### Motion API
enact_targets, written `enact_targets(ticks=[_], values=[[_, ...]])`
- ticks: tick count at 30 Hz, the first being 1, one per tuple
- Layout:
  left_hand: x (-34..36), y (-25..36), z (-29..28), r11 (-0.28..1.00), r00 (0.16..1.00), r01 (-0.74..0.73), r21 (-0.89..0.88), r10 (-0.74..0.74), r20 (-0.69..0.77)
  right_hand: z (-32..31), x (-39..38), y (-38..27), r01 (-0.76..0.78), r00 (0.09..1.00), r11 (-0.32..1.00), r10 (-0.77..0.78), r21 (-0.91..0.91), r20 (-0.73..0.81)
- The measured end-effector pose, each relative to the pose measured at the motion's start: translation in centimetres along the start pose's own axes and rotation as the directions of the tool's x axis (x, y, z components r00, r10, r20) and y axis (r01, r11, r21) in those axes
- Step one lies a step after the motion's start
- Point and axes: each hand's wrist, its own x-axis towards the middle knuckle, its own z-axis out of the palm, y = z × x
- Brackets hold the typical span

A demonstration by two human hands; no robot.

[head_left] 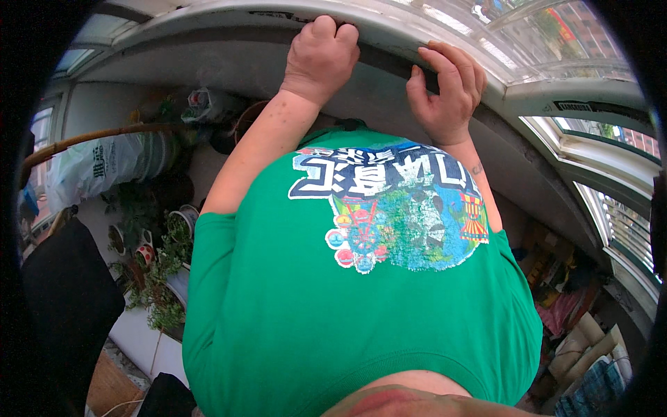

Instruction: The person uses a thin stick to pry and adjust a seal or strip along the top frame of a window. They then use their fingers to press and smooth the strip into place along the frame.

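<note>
Both arms reach up and forward to a white window frame (389,35) with a dark lower edge. My left hand (323,59) is a closed fist against the frame, knuckles up; whatever its fingers hold, if anything, is hidden beneath them. To the right, my right hand (450,90) has its fingers bent and its thumb apart from them. Those fingertips touch or nearly touch the frame's edge, and nothing shows between thumb and fingers. A dark gap runs under the frame between the two hands.
Potted plants (163,295) stand low on the left, below a white plastic bag (111,163) and a long bamboo pole (104,139). Dark cloth (69,292) hangs at the left. Slatted windows (611,215) line the right side, above rolled sheets and bundles (590,347).
</note>
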Motion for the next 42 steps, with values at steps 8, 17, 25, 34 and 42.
enact_targets(ticks=[8,17,25,34,42], values=[[-0.5,-0.8,0.0,0.986,0.998,0.069,-0.155,-0.068,0.012,-0.2,-0.2,0.9,0.02,1.0,1.0,-0.02,0.002,-0.004],[0.0,0.1,0.0,0.957,0.99,0.033,-0.287,-0.072,-0.123,-0.8,0.6,-0.8,0.007,0.999,1.0,-0.006,-0.016,0.044],[-0.4,-2.0,0.4,0.957,0.995,-0.032,-0.287,0.003,-0.101,-0.6,0.6,-0.7,0.037,0.998,0.999,-0.037,-0.003,0.053],[-0.2,-2.2,-0.4,0.957,0.993,-0.025,-0.289,-0.01,-0.118,0.1,0.1,-0.2,0.051,0.998,0.999,-0.051,-0.002,0.026],[-0.3,-2.1,-0.9,0.941,0.996,-0.002,-0.338,-0.028,-0.084,-0.1,0.3,-0.5,0.042,0.999,0.999,-0.042,-0.021,0.034]])
